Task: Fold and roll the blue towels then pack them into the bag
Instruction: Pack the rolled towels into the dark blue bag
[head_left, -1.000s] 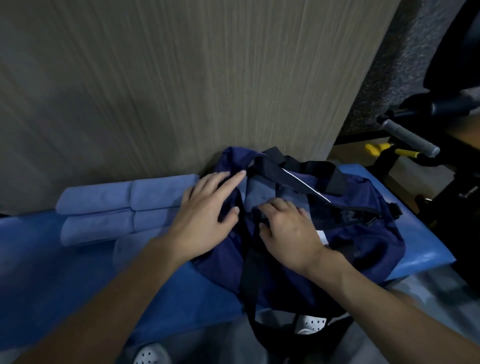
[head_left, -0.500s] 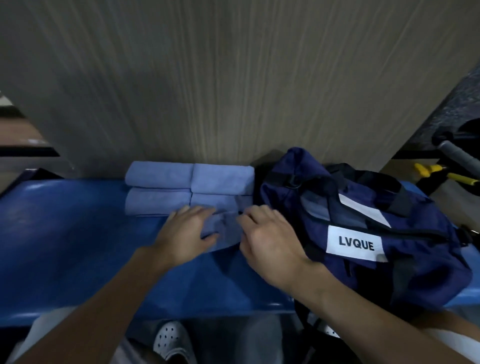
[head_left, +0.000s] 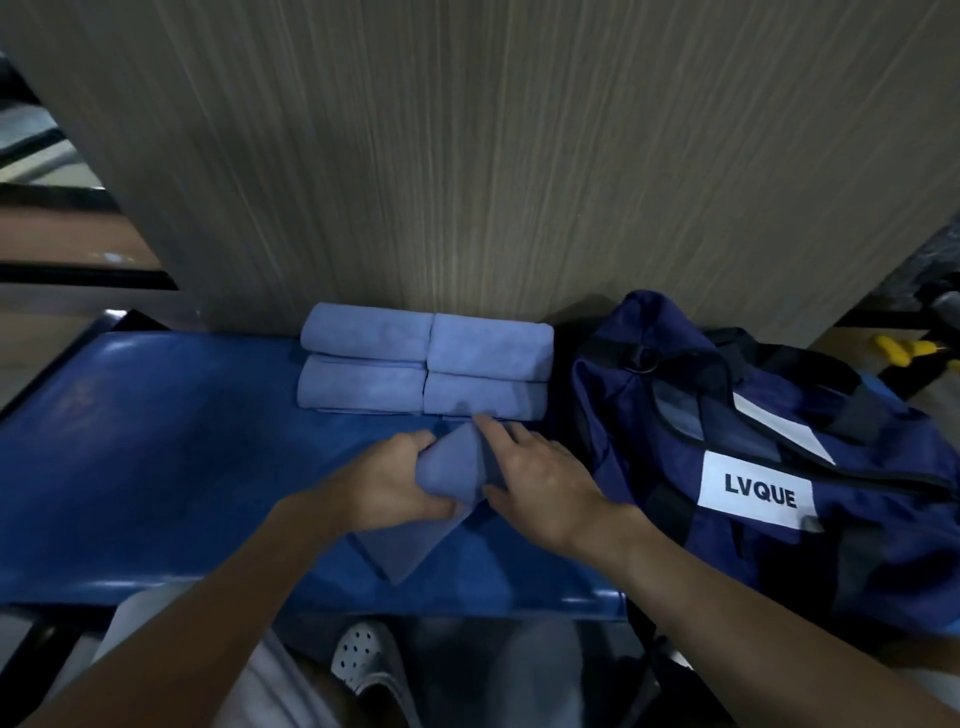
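The left hand (head_left: 395, 486) grips one blue towel (head_left: 448, 475) just above the near middle of the bench (head_left: 156, 467). The right hand (head_left: 543, 483) touches the towel's right side with rather straight fingers. Four rolled towels (head_left: 426, 369) lie far, at the wall. The bag (head_left: 727, 530) stands on the right.
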